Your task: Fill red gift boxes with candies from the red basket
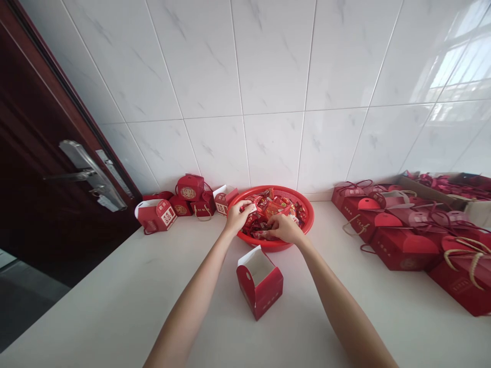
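Both of my hands are over a red plastic basket (309, 212) filled with wrapped candies (274, 207). My left hand (238, 215) is at the basket's left side, its fingers closed on a small red and white wrapped candy (251, 208). Among the candies near the front rim, my right hand (284, 228) has its fingers curled down; what they grip, if anything, is hidden. Between my forearms stands an open red gift box (264, 289), its top flaps up and its pale inside showing no contents.
Several red gift boxes (157, 215) stand along the wall at the left. More red boxes (406, 248) with cord handles crowd the right side, beside a carton (429, 189) of dark red ribbon-like pieces. A dark door (42, 102) with a metal handle is at far left.
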`<action>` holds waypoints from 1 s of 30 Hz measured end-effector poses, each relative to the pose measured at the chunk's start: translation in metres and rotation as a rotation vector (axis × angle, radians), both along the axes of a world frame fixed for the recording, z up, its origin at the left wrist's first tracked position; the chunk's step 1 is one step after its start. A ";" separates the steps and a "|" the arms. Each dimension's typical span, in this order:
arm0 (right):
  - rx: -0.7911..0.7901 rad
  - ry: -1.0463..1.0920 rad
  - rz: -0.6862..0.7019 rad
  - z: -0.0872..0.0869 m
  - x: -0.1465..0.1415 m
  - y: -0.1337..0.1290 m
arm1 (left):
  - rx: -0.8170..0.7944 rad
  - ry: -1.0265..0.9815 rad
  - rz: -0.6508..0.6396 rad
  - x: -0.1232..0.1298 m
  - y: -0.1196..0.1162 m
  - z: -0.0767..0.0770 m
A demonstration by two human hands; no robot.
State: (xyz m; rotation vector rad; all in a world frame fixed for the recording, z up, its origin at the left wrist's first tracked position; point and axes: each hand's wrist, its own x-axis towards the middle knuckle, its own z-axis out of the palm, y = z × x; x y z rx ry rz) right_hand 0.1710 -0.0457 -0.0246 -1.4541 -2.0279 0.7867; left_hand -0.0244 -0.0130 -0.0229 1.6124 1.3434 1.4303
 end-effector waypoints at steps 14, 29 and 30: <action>0.161 0.162 -0.064 0.003 -0.001 -0.003 | -0.242 -0.554 -0.353 -0.009 -0.002 0.012; 0.122 0.561 -0.070 0.002 0.001 0.001 | -0.291 -0.356 -0.489 0.004 -0.004 0.011; 0.076 0.649 -0.102 0.003 0.002 0.001 | -0.270 -0.365 -0.463 0.005 -0.005 0.012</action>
